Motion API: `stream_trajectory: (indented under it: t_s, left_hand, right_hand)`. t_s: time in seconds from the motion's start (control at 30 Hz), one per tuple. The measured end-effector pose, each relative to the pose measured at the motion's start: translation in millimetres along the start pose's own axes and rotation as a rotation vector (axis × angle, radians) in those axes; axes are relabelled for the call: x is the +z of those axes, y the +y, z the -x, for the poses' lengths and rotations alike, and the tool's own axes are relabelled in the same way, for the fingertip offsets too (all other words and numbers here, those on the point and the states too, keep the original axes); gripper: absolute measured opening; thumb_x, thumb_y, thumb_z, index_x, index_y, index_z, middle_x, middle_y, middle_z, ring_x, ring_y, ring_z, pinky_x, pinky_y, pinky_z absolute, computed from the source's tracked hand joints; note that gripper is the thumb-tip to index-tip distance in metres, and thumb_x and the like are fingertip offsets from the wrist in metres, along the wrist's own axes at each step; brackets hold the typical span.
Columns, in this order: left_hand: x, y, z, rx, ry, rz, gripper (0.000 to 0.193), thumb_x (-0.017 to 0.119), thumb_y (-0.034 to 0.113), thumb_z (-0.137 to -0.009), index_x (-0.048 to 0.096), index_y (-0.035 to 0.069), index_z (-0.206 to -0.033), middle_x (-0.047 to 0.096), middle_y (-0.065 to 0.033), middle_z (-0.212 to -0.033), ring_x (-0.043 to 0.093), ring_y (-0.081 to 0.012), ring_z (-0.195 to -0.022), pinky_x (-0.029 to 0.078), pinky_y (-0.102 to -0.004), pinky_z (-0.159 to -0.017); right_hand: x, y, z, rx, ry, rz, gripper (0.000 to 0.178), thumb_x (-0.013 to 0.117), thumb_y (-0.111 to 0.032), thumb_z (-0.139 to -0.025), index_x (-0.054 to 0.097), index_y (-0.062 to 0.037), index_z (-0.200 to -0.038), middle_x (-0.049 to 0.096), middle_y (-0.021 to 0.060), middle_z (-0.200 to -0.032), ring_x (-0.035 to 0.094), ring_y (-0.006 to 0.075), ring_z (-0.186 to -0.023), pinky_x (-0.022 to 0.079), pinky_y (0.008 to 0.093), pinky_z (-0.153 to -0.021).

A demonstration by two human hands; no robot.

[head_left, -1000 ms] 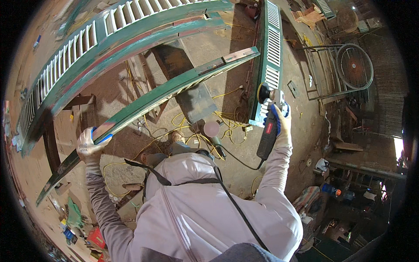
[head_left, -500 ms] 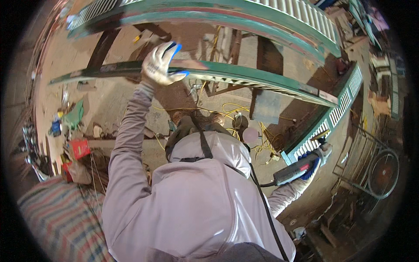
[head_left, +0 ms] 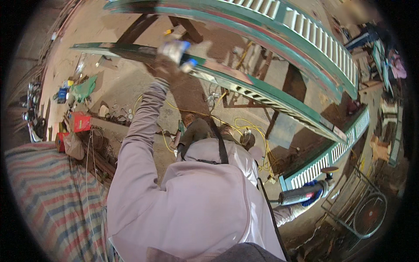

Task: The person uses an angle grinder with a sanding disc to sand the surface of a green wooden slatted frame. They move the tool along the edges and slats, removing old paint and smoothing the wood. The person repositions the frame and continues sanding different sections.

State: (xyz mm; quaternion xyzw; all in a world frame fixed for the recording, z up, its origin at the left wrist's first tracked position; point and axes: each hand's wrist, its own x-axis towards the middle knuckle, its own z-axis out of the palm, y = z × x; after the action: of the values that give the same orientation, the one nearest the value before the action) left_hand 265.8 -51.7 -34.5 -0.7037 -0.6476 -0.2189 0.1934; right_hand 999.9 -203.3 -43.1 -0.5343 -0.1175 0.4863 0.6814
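Observation:
A green slatted shutter panel (head_left: pixel 279 97) stands on edge across the view in front of me, its upper edge bare and brownish in patches. My left hand (head_left: pixel 174 56), in a white and blue glove, is at that edge; motion smears its fingers, so I cannot make out whether it grips. Low on the right, my gloved right hand (head_left: pixel 311 198) is closed round the dark body of an angle grinder (head_left: pixel 297 195). The grinder's disc (head_left: pixel 329 169) is on the far side of the hand, apart from the panel under my left hand.
Another green shutter (head_left: pixel 305 39) lies beyond, and a third slatted one (head_left: pixel 336 153) stands to the right. Yellow cord (head_left: pixel 251 127) loops over the ground. A spoked wheel (head_left: pixel 370 214) is at lower right, a red box (head_left: pixel 80 121) and striped cloth (head_left: pixel 48 187) on the left.
The whole view has shifted, with the panels now farther right. My left hand is blurred and still at the panel's edge. My right hand and the grinder appear lower in the picture.

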Motion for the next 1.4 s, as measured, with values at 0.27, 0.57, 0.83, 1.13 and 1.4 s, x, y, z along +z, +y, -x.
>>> stream_trajectory:
  t_s: [0.27, 0.57, 0.83, 1.13, 1.4]
  left_hand:
    - [9, 63, -46, 0.126, -0.635, 0.240, 0.091, 0.061, 0.087, -0.073, 0.066, 0.008, -0.119, 0.070, -0.0162, -0.105, 0.069, -0.0342, -0.100, 0.056, -0.0453, -0.086]
    - [13, 53, -51, 0.154, -0.417, 0.176, 0.077, 0.069, 0.081, -0.070, 0.070, 0.012, -0.105, 0.073, -0.0120, -0.089, 0.072, -0.0323, -0.084, 0.056, -0.0427, -0.073]
    - [40, 46, -124, -0.036, -0.880, 0.378, 0.082, 0.068, 0.080, -0.076, 0.066, 0.009, -0.117, 0.074, -0.0068, -0.077, 0.071, -0.0219, -0.061, 0.056, -0.0370, -0.057]
    - [92, 27, -202, 0.147, -0.888, 0.212, 0.101, 0.050, 0.088, -0.081, 0.061, 0.006, -0.139, 0.065, -0.0190, -0.135, 0.063, -0.0334, -0.125, 0.048, -0.0442, -0.107]
    - [195, -8, -213, 0.201, -0.838, 0.273, 0.107, 0.045, 0.090, -0.082, 0.068, -0.005, -0.126, 0.067, -0.0271, -0.127, 0.062, -0.0387, -0.124, 0.047, -0.0456, -0.106]
  right_hand:
    - [31, 9, 17, -0.065, -0.030, -0.102, 0.059, 0.063, -0.057, -0.096, 0.056, -0.0062, -0.126, 0.066, 0.0126, -0.097, 0.066, 0.0266, -0.074, 0.061, 0.0424, -0.066]
    - [138, 1, 32, -0.184, -0.183, -0.272, 0.063, 0.061, -0.061, -0.095, 0.056, -0.0064, -0.126, 0.066, 0.0129, -0.098, 0.066, 0.0268, -0.075, 0.060, 0.0426, -0.067]
    - [202, 41, 83, -0.171, -0.196, -0.223, 0.085, 0.055, -0.079, -0.089, 0.054, -0.0045, -0.131, 0.066, 0.0154, -0.106, 0.065, 0.0278, -0.082, 0.058, 0.0447, -0.075]
    - [201, 119, 224, -0.392, 0.383, -0.207, 0.074, 0.055, -0.072, -0.093, 0.044, -0.0150, -0.140, 0.060, 0.0079, -0.094, 0.060, 0.0196, -0.067, 0.054, 0.0344, -0.055]
    - [138, 208, 398, -0.556, 0.768, -0.472, 0.062, 0.060, -0.069, -0.093, 0.064, -0.0120, -0.119, 0.070, 0.0076, -0.093, 0.066, 0.0208, -0.070, 0.057, 0.0349, -0.056]
